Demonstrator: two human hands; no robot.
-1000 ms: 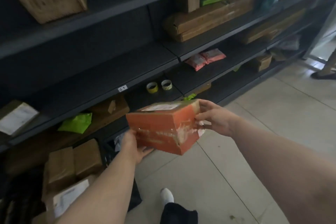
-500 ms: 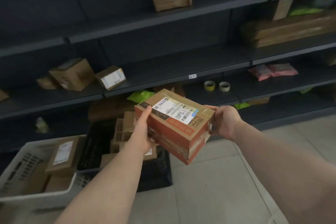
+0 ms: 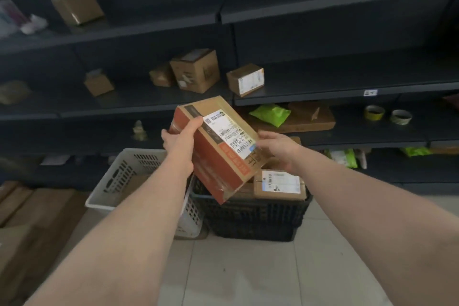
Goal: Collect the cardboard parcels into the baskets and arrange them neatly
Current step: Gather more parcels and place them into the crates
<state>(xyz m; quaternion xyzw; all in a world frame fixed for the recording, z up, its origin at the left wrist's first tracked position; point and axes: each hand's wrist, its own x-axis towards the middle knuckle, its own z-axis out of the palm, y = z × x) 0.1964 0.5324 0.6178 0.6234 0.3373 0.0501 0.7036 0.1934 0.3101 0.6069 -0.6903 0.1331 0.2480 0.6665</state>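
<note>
I hold an orange and brown cardboard parcel [image 3: 218,149] with a white shipping label, tilted, above the baskets. My left hand [image 3: 180,143] grips its upper left edge, thumb on top. My right hand [image 3: 279,150] holds its right end, fingers curled under it. Below stands a black basket [image 3: 250,216] that holds several parcels, one labelled parcel [image 3: 280,184] on top. A white basket [image 3: 119,179] stands to its left, with brown cardboard inside.
Dark shelves run across the back with several cardboard boxes [image 3: 196,73], a small labelled box [image 3: 246,79], green bags [image 3: 270,114] and two tape rolls [image 3: 387,114]. Flat cardboard [image 3: 29,211] lies on the floor at the left. Tiled floor lies in front.
The view has swung left to bring both baskets in front of me. The parcel has tipped from level to steeply tilted and now hangs over the black basket.
</note>
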